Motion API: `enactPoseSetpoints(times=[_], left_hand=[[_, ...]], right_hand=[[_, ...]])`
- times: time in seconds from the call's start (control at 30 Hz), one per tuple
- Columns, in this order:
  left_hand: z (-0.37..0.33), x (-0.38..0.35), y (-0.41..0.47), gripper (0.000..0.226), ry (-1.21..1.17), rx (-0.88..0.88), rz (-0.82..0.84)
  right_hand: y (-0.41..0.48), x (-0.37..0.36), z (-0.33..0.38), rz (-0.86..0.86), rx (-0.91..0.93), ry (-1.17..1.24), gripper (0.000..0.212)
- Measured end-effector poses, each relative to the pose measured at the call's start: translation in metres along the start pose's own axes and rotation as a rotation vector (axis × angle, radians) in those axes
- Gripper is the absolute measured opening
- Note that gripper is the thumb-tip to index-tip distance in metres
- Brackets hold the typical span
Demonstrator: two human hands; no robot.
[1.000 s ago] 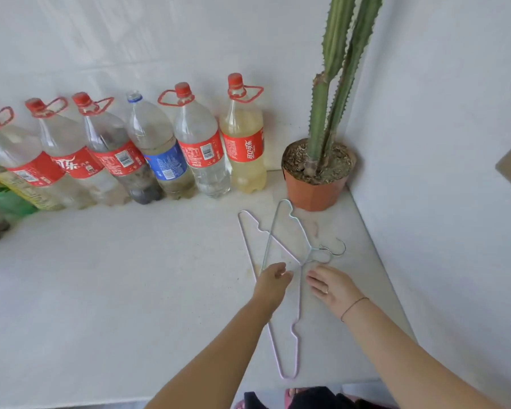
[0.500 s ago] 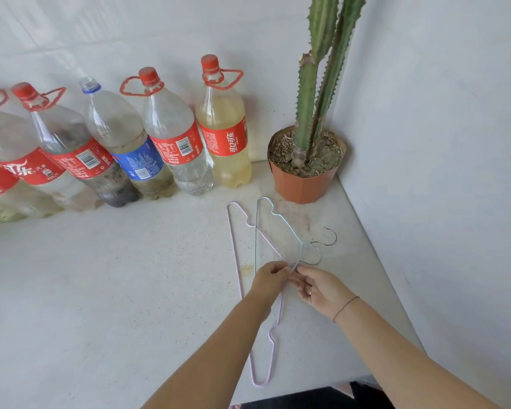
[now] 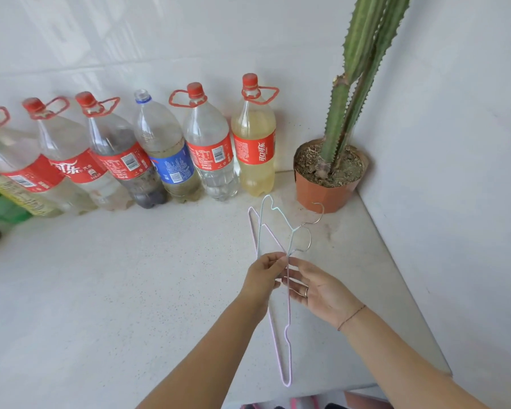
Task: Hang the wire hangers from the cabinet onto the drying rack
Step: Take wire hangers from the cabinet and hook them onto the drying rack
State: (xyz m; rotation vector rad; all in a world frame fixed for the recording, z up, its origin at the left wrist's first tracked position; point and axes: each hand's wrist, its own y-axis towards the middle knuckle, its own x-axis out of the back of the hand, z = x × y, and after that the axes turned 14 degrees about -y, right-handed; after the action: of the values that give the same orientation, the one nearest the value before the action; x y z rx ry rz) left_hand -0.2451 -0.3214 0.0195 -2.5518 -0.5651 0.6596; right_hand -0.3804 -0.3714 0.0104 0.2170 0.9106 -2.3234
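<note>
Two wire hangers (image 3: pixel 281 278), one pale pink and one pale blue-green, cross each other in my grip above the speckled white cabinet top (image 3: pixel 115 290), near its right-hand corner. My left hand (image 3: pixel 263 280) pinches the wires where they meet, thumb and fingertips pressed together on them. My right hand (image 3: pixel 322 290) is spread beside it, palm turned up, its fingers loose against the pink wire rather than clamped; a ring shows on one finger and a thin cord circles the wrist. The pink hanger's long end runs down toward me past my left forearm, ending close to the counter's front edge, while the blue-green one points away toward the wall. Both metal hooks curl out to the right, the farther one just in front of an orange pot (image 3: pixel 326 193) holding a tall green cactus (image 3: pixel 357 69) in the corner. Whether the far tips of the hangers touch the counter or hang just clear of it, I cannot tell. Along the white tiled wall (image 3: pixel 160 39) stands a row of large plastic bottles (image 3: pixel 171 154), most with red labels and red caps with loop handles, one with a blue label; the bottle nearest the pot holds a yellowish liquid.
</note>
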Motion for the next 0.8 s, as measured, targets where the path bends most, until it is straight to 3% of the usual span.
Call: enactPoseSetpoints(times=[0.17,0.3,0.6,0.8], left_hand=[[-0.019,0.018,-0.026,0.017,-0.086,-0.078,-0.093],[-0.041,0.039,-0.052,0.018,-0.204,-0.128,-0.138],[-0.099,0.092,-0.131,0.019,-0.556,-0.377,-0.24],[-0.149,0.134,-0.211,0.02,-0.617,-0.617,-0.381]], right_hand=[[0.0,-0.034,0.006,-0.086,0.104,-0.146,0.023],[-0.001,-0.056,0.018,-0.05,0.123,-0.216,0.022],[-0.002,-0.142,0.046,0.241,0.063,-0.242,0.021],[-0.013,-0.248,0.074,0.536,0.054,-0.281,0.023]])
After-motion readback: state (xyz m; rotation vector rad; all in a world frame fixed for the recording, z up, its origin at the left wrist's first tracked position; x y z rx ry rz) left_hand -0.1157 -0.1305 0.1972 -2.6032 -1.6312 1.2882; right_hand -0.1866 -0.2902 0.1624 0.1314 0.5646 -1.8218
